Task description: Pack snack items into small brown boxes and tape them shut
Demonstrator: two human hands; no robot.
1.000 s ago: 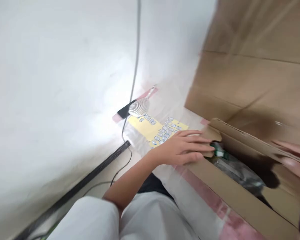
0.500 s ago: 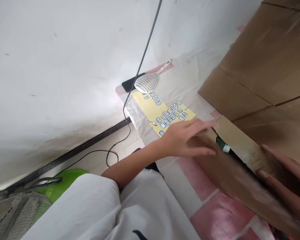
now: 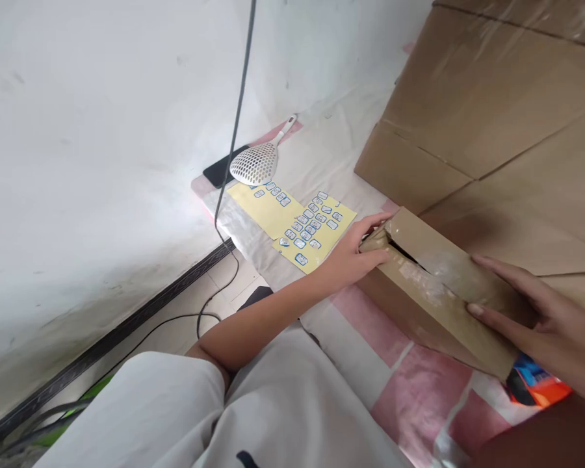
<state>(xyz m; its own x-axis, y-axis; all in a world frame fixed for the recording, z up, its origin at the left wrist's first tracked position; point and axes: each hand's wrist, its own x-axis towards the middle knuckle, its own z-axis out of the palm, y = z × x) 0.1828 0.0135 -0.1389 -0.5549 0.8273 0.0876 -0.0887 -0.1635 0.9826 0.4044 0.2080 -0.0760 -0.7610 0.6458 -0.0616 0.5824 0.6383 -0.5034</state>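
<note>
A long brown cardboard box (image 3: 433,286) lies on a pink and white checked cloth (image 3: 409,383). Its top flaps are folded down, with only a dark slit between them. My left hand (image 3: 355,255) presses the box's far end, fingers stretched along the flap edge. My right hand (image 3: 541,318) lies flat on the near part of the top flaps, fingers spread. Neither hand grips anything.
Large flat cardboard sheets (image 3: 497,110) lean behind the box. Yellow sticker sheets (image 3: 297,224), a white slotted spoon (image 3: 258,162) and a dark phone (image 3: 219,172) lie by the white wall. A black cable (image 3: 238,110) hangs down it. An orange and blue packet (image 3: 536,387) peeks out under the box.
The box's flaps were open, showing a green-capped item inside; both hands have pushed them down and now rest on the shut top. The camera view has shifted.
</note>
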